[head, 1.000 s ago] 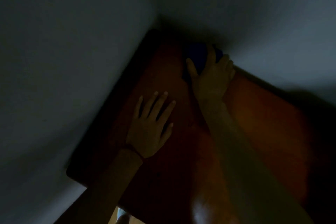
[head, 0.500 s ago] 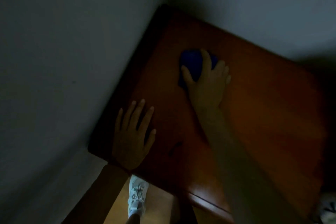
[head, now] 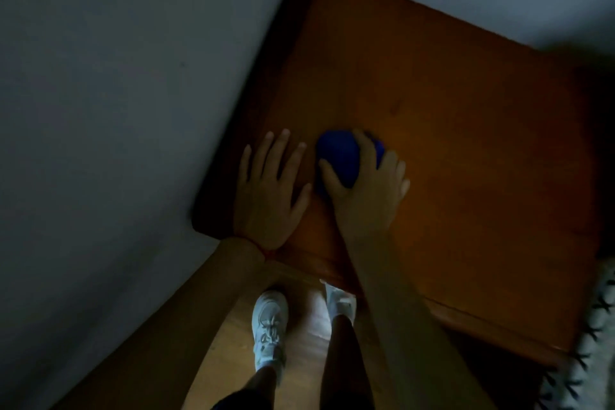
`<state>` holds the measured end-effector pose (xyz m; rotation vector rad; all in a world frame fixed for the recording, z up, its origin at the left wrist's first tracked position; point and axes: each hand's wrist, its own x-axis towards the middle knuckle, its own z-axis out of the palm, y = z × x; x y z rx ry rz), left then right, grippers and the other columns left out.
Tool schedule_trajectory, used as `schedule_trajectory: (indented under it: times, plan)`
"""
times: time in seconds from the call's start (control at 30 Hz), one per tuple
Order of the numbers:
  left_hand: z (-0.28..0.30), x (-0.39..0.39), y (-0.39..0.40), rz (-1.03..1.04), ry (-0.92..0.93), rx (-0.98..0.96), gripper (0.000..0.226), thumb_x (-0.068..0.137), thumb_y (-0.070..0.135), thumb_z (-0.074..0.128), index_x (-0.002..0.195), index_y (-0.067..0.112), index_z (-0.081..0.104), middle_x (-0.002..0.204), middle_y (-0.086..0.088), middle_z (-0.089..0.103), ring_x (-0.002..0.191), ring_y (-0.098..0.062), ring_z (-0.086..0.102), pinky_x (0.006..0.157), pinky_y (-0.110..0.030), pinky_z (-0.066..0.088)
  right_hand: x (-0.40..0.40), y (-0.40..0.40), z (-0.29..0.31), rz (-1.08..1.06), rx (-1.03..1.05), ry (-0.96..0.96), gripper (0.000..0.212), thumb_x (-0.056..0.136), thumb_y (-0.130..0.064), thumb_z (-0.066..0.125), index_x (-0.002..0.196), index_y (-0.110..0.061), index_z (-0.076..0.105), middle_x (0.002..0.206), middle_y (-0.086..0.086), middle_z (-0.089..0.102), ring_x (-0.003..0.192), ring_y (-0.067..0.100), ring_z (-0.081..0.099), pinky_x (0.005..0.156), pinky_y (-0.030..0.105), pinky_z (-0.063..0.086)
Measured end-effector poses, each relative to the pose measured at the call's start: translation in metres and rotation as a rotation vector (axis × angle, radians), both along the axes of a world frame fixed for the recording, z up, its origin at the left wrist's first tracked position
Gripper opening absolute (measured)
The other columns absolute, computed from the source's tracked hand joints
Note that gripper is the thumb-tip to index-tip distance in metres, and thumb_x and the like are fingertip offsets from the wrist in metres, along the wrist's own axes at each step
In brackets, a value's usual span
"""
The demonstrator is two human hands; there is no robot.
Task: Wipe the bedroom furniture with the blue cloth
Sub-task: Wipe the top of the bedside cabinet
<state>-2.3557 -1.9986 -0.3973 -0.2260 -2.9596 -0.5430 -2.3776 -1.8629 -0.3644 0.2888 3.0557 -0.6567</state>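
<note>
Head view: a dim room corner is seen from above, with a brown wooden cabinet top (head: 449, 116) set against grey walls (head: 100, 110).

The blue cloth (head: 339, 156) is bunched on the cabinet top, near its front left part, and is held down by the right hand (head: 366, 186). The thumb is curled round the cloth's near left side, and the fingers are bent over its far right side, so the cloth is gripped from above. Part of the cloth is hidden under the palm.

The left hand (head: 271, 186) is laid flat on the wood just beside the cloth, to its left, close to the cabinet's left edge. Its fingers are straight and slightly spread, pointing away from the body, and nothing is held in it. A thin red band (head: 258, 245) is seen at the left wrist, which lies over the front edge.

Below the cabinet front, a light wooden floor (head: 233, 343) is seen, with two white lace-up shoes (head: 269, 326) on it. At the far right edge, a pale fabric with dark star-like marks (head: 592, 343) is partly visible, blurred.
</note>
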Motion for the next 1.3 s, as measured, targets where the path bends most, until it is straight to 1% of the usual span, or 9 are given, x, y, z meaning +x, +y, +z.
schedule_trajectory:
  times: [0.1, 0.3, 0.5, 0.57, 0.8, 0.93, 1.07, 1.23, 1.3]
  plan:
    - [0.001, 0.012, -0.009, -0.005, 0.013, -0.001, 0.053, 0.09, 0.033, 0.043, 0.134, 0.005, 0.048, 0.14, -0.023, 0.043, 0.131, -0.032, 0.028, 0.106, -0.054, 0.018, 0.041, -0.008, 0.001, -0.012, 0.03, -0.01, 0.06, 0.076, -0.058, 0.047, 0.123, -0.021, 0.05, 0.099, 0.015, 0.056, 0.084, 0.029, 0.051, 0.074, 0.033, 0.026]
    - [-0.003, 0.048, -0.032, 0.059, 0.061, -0.017, 0.05, 0.09, 0.03, 0.044, 0.135, 0.007, 0.043, 0.141, -0.023, 0.041, 0.132, -0.034, 0.028, 0.106, -0.053, 0.016, -0.021, -0.016, 0.005, -0.033, 0.0, -0.04, 0.06, 0.084, -0.057, 0.048, 0.135, -0.025, 0.036, 0.123, 0.013, 0.045, 0.109, 0.028, 0.04, 0.089, 0.036, 0.025]
    - [-0.01, 0.065, -0.047, 0.054, 0.078, -0.007, 0.05, 0.094, 0.03, 0.04, 0.138, 0.007, 0.037, 0.143, -0.025, 0.038, 0.133, -0.034, 0.025, 0.107, -0.052, 0.016, 0.088, -0.029, -0.002, 0.033, 0.042, 0.004, 0.06, 0.078, -0.058, 0.045, 0.127, -0.023, 0.043, 0.102, 0.016, 0.055, 0.086, 0.03, 0.052, 0.076, 0.037, 0.035]
    - [-0.013, 0.065, -0.047, 0.056, 0.107, -0.026, 0.049, 0.094, 0.029, 0.04, 0.138, 0.007, 0.036, 0.142, -0.025, 0.039, 0.133, -0.035, 0.025, 0.108, -0.05, 0.014, 0.099, -0.034, -0.004, 0.037, 0.041, 0.005, 0.06, 0.076, -0.06, 0.042, 0.123, -0.022, 0.046, 0.098, 0.016, 0.056, 0.082, 0.03, 0.052, 0.074, 0.034, 0.032]
    - [-0.013, 0.068, -0.048, 0.049, 0.114, -0.003, 0.049, 0.095, 0.028, 0.041, 0.137, 0.003, 0.042, 0.142, -0.025, 0.039, 0.132, -0.035, 0.027, 0.107, -0.05, 0.019, 0.02, -0.056, -0.007, 0.043, -0.007, 0.072, 0.062, 0.081, -0.055, 0.054, 0.131, -0.019, 0.044, 0.114, 0.018, 0.052, 0.101, 0.032, 0.046, 0.081, 0.037, 0.026]
    - [-0.011, 0.07, -0.05, 0.039, 0.074, 0.004, 0.05, 0.095, 0.029, 0.038, 0.138, 0.003, 0.041, 0.143, -0.024, 0.039, 0.133, -0.035, 0.027, 0.106, -0.051, 0.021, 0.069, -0.052, -0.006, 0.101, 0.05, 0.086, 0.061, 0.079, -0.057, 0.047, 0.127, -0.02, 0.047, 0.106, 0.019, 0.056, 0.092, 0.033, 0.05, 0.079, 0.037, 0.032]
    - [-0.01, 0.07, -0.05, 0.046, 0.078, 0.0, 0.05, 0.095, 0.029, 0.038, 0.138, 0.004, 0.039, 0.143, -0.024, 0.039, 0.133, -0.034, 0.026, 0.107, -0.048, 0.019, 0.067, -0.046, -0.009, 0.173, 0.117, 0.122, 0.061, 0.077, -0.061, 0.043, 0.119, -0.018, 0.054, 0.095, 0.017, 0.059, 0.083, 0.032, 0.053, 0.073, 0.034, 0.025]
    - [-0.008, 0.07, -0.048, 0.053, 0.068, 0.023, 0.05, 0.094, 0.029, 0.04, 0.138, 0.006, 0.038, 0.143, -0.024, 0.038, 0.134, -0.034, 0.025, 0.108, -0.046, 0.016, -0.023, -0.043, -0.004, 0.118, 0.069, 0.034, 0.063, 0.084, -0.059, 0.046, 0.135, -0.023, 0.037, 0.12, 0.015, 0.048, 0.106, 0.029, 0.042, 0.084, 0.035, 0.022]
    - [-0.007, 0.07, -0.048, 0.063, 0.061, 0.024, 0.05, 0.093, 0.028, 0.041, 0.138, 0.007, 0.037, 0.143, -0.024, 0.038, 0.134, -0.034, 0.025, 0.109, -0.046, 0.014, -0.025, -0.042, -0.005, 0.149, 0.043, 0.055, 0.063, 0.084, -0.058, 0.047, 0.135, -0.023, 0.038, 0.119, 0.015, 0.049, 0.106, 0.029, 0.043, 0.085, 0.036, 0.025]
